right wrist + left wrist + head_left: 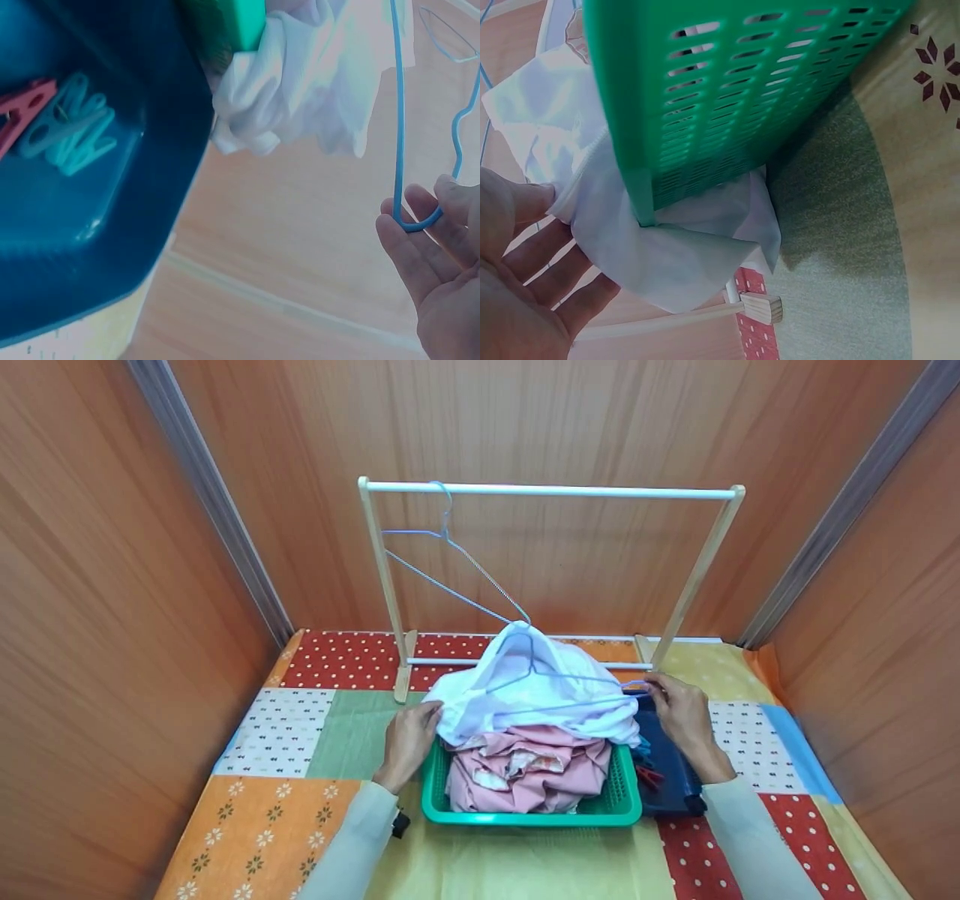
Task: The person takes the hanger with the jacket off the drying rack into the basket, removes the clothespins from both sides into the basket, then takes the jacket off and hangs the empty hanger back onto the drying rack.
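White cloth makes up one loose garment [547, 694], heaped over the far part of one green perforated plastic basket [532, 818] and spilling past its sides. The left hand [409, 735] pinches the garment's edge between thumb and forefinger, its other fingers loosely extended beneath. The right hand [682, 712] grasps one end of a blue wire hanger [400, 112], thumb and fingers closed round the bend; the hanger lies across the garment, its opposite end disappearing into the fabric and its hook at the neckline. Two hangers show altogether: the second blue one [489, 580] hangs by its hook from the white top rod of one small pale-wood rack [600, 492] with two uprights. Inside the basket, in front of the garment, sits bunched pink fabric [525, 787] with patterned patches; whether it is one piece or several I cannot tell. Just right of the basket stands one dark blue plastic tray [667, 746] containing one red clothespin [30, 109] and some overlapping blue-green clothespins [82, 124], too tangled to count. One patchwork cloth [292, 810] lies underneath.
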A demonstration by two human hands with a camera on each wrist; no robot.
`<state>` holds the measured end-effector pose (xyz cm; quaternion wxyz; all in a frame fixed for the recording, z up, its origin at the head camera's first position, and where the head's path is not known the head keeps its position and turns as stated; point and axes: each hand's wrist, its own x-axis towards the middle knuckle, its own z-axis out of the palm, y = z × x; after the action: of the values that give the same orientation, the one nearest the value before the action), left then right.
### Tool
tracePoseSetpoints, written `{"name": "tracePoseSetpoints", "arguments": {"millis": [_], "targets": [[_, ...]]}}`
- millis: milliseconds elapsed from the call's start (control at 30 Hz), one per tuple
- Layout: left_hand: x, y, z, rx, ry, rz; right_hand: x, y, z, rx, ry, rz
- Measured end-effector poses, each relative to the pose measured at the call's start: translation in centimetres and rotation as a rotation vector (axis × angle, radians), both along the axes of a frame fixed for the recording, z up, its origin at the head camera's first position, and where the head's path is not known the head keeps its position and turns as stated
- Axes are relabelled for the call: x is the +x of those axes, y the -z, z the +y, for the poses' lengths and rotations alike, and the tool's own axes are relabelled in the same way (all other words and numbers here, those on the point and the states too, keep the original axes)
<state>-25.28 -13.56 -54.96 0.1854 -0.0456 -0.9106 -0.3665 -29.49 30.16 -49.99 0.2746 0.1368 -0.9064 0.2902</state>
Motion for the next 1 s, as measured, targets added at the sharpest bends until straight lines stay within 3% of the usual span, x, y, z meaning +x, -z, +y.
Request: {"name": "tracePoseSetpoints", "arguments": {"millis": [333,667,1000], "targets": [[0.7,0.7,-0.2,0.018,0.038,-0.008,0.4,-0.4,1.5,-0.013,0.039,0.001],[1.2,1.2,-0.1,0.043,0.038,-0.084,0.7,-0.2,2.9,0.005,0.074,0.03],[1.5,1.6,0.0,0.027,0.053,-0.037,1.1,-0.2,4.3,-0.005,0.092,0.079]]}}
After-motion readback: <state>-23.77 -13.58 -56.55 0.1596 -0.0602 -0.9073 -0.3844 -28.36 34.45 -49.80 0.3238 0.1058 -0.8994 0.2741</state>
